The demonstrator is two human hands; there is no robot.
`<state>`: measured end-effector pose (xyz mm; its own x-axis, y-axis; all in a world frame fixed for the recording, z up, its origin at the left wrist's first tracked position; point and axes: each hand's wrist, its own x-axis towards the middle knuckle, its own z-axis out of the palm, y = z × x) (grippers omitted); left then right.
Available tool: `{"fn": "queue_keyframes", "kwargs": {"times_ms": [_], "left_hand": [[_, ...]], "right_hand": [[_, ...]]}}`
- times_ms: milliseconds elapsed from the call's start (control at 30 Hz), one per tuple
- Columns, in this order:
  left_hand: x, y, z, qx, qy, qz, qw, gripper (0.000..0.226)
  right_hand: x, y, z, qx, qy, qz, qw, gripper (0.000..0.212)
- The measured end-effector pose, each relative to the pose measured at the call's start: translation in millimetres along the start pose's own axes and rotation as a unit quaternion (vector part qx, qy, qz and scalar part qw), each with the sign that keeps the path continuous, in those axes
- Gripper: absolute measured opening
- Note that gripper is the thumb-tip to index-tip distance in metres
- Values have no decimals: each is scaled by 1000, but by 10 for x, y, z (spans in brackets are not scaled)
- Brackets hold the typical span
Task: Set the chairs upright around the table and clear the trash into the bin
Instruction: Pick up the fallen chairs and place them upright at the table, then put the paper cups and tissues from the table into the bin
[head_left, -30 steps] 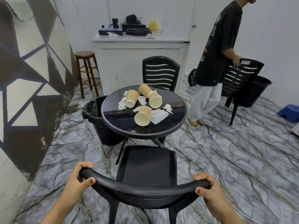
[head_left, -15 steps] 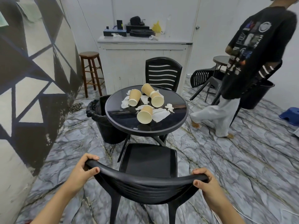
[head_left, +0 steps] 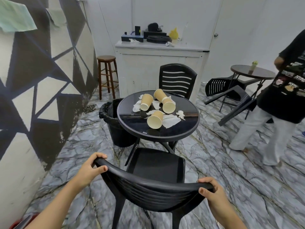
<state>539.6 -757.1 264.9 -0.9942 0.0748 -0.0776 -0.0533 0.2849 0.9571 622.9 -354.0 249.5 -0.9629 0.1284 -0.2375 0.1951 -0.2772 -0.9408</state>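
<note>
Item one: the near black chair (head_left: 155, 176), upright, seat facing the round table (head_left: 189, 128), its front edge just short of the table's legs. My left hand (head_left: 89, 169) gripped the left end of its curved top rail, fingers over the top and thumb on my side; my right hand (head_left: 212, 194) gripped the right end the same way. The hands were well apart, one at each end of the rail.

Item two: the table, dark glass top. On it lay three paper cups (head_left: 155, 119), all tipped on their sides, among crumpled white napkins (head_left: 170, 121).

Item three: the black bin (head_left: 113, 123) with a liner, on the floor at the table's left side, partly tucked under the rim.

Item four: a second black chair (head_left: 177, 80), upright at the far side of the table, slatted back toward the white cabinet (head_left: 161, 65).

Item five: a tipped-over chair (head_left: 231, 98) on the floor to the right, leaning beside a second round table (head_left: 264, 75) that carried a small plant.

Item six: another person (head_left: 283, 100) in a dark printed shirt and light trousers, standing at the right edge close to the tipped chair.

Item seven: a wooden stool (head_left: 106, 75) by the painted wall, left of the cabinet. I could not identify the assorted dark objects on the cabinet top.
</note>
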Motion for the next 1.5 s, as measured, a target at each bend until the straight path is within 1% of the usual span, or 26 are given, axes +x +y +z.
{"fn": "queue_keyframes", "kwargs": {"times_ms": [33, 67, 133, 167, 200, 267, 300, 333, 367, 433, 467, 567, 600, 667, 767, 900, 967, 1033, 1100, 1133, 1167, 1233, 1300, 1333, 1433, 1500], "left_hand": [[-23, -5, 4, 3, 6, -1, 1000, 91], [-49, -11, 16, 5, 12, -3, 1000, 85], [-120, -22, 49, 7, 34, -2, 999, 70], [-155, -32, 67, 14, 48, 1, 999, 66], [-196, -22, 86, 23, 59, 4, 998, 63], [-259, 10, 117, 39, 70, -1, 997, 66], [-291, 49, 136, 41, 72, -10, 997, 68], [-322, 91, 152, 46, 73, -17, 996, 66], [-355, 133, 163, 50, 76, -20, 996, 58], [-418, 185, 173, 63, 89, -28, 994, 34], [-443, 189, 162, 78, 102, -35, 991, 31], [-598, 226, 96, 138, 136, -73, 978, 34], [-658, 230, 67, 145, 145, -82, 975, 34], [-805, 243, 13, 161, 165, -94, 968, 34], [-1067, 253, -58, 213, 189, -118, 951, 38], [-1447, 190, -108, 241, 229, -170, 928, 41], [-1632, 146, -110, 243, 253, -191, 917, 43], [-1808, 113, -93, 254, 275, -206, 904, 44], [-1965, 77, -61, 264, 294, -214, 893, 44], [-2040, 45, -44, 270, 299, -220, 888, 44], [-2117, 27, -18, 274, 301, -233, 883, 44], [-2273, -19, 34, 274, 305, -259, 875, 45], [-2409, -76, 91, 266, 304, -284, 870, 46], [-2466, -111, 120, 268, 303, -292, 867, 46], [-2578, -215, 230, 272, 283, -327, 860, 48], [-2600, -287, 279, 281, 265, -342, 857, 50]], "right_hand": [[27, 26, -28, -9, -3, -3, 1000, 50], [40, 40, -40, -10, 0, -3, 1000, 43], [77, 64, -69, -9, 1, -9, 1000, 18], [108, 89, -104, -15, -4, -11, 1000, 14], [127, 73, -113, -11, -7, -6, 1000, 11], [175, 45, -162, 0, -25, 18, 1000, 4], [217, 24, -210, -7, -29, 29, 999, 16], [264, -22, -241, -8, -33, 48, 998, 25], [334, -61, -276, -28, -32, 62, 997, 26], [467, -191, -292, -102, -59, 79, 990, 17], [543, -264, -254, -142, -73, 86, 983, 13], [775, -473, 33, -260, -141, 99, 950, 11], [827, -549, 226, -287, -164, 90, 939, 9], [925, -645, 652, -338, -204, 45, 918, 7], [888, -693, 1374, -391, -282, -62, 874, 11], [506, -664, 2231, -387, -364, -231, 815, 12], [265, -605, 2516, -374, -411, -323, 766, 14], [70, -489, 2709, -370, -463, -361, 720, 16], [-55, -328, 2830, -382, -514, -348, 685, 21], [-98, -239, 2869, -400, -541, -325, 665, 26], [-134, -149, 2894, -425, -570, -299, 636, 33], [-182, 41, 2910, -489, -619, -246, 563, 50], [-212, 220, 2900, -542, -644, -213, 497, 62], [-220, 307, 2888, -561, -649, -200, 474, 67], [-209, 559, 2826, -602, -656, -170, 423, 80], [-172, 703, 2805, -621, -652, -165, 403, 83]]}}
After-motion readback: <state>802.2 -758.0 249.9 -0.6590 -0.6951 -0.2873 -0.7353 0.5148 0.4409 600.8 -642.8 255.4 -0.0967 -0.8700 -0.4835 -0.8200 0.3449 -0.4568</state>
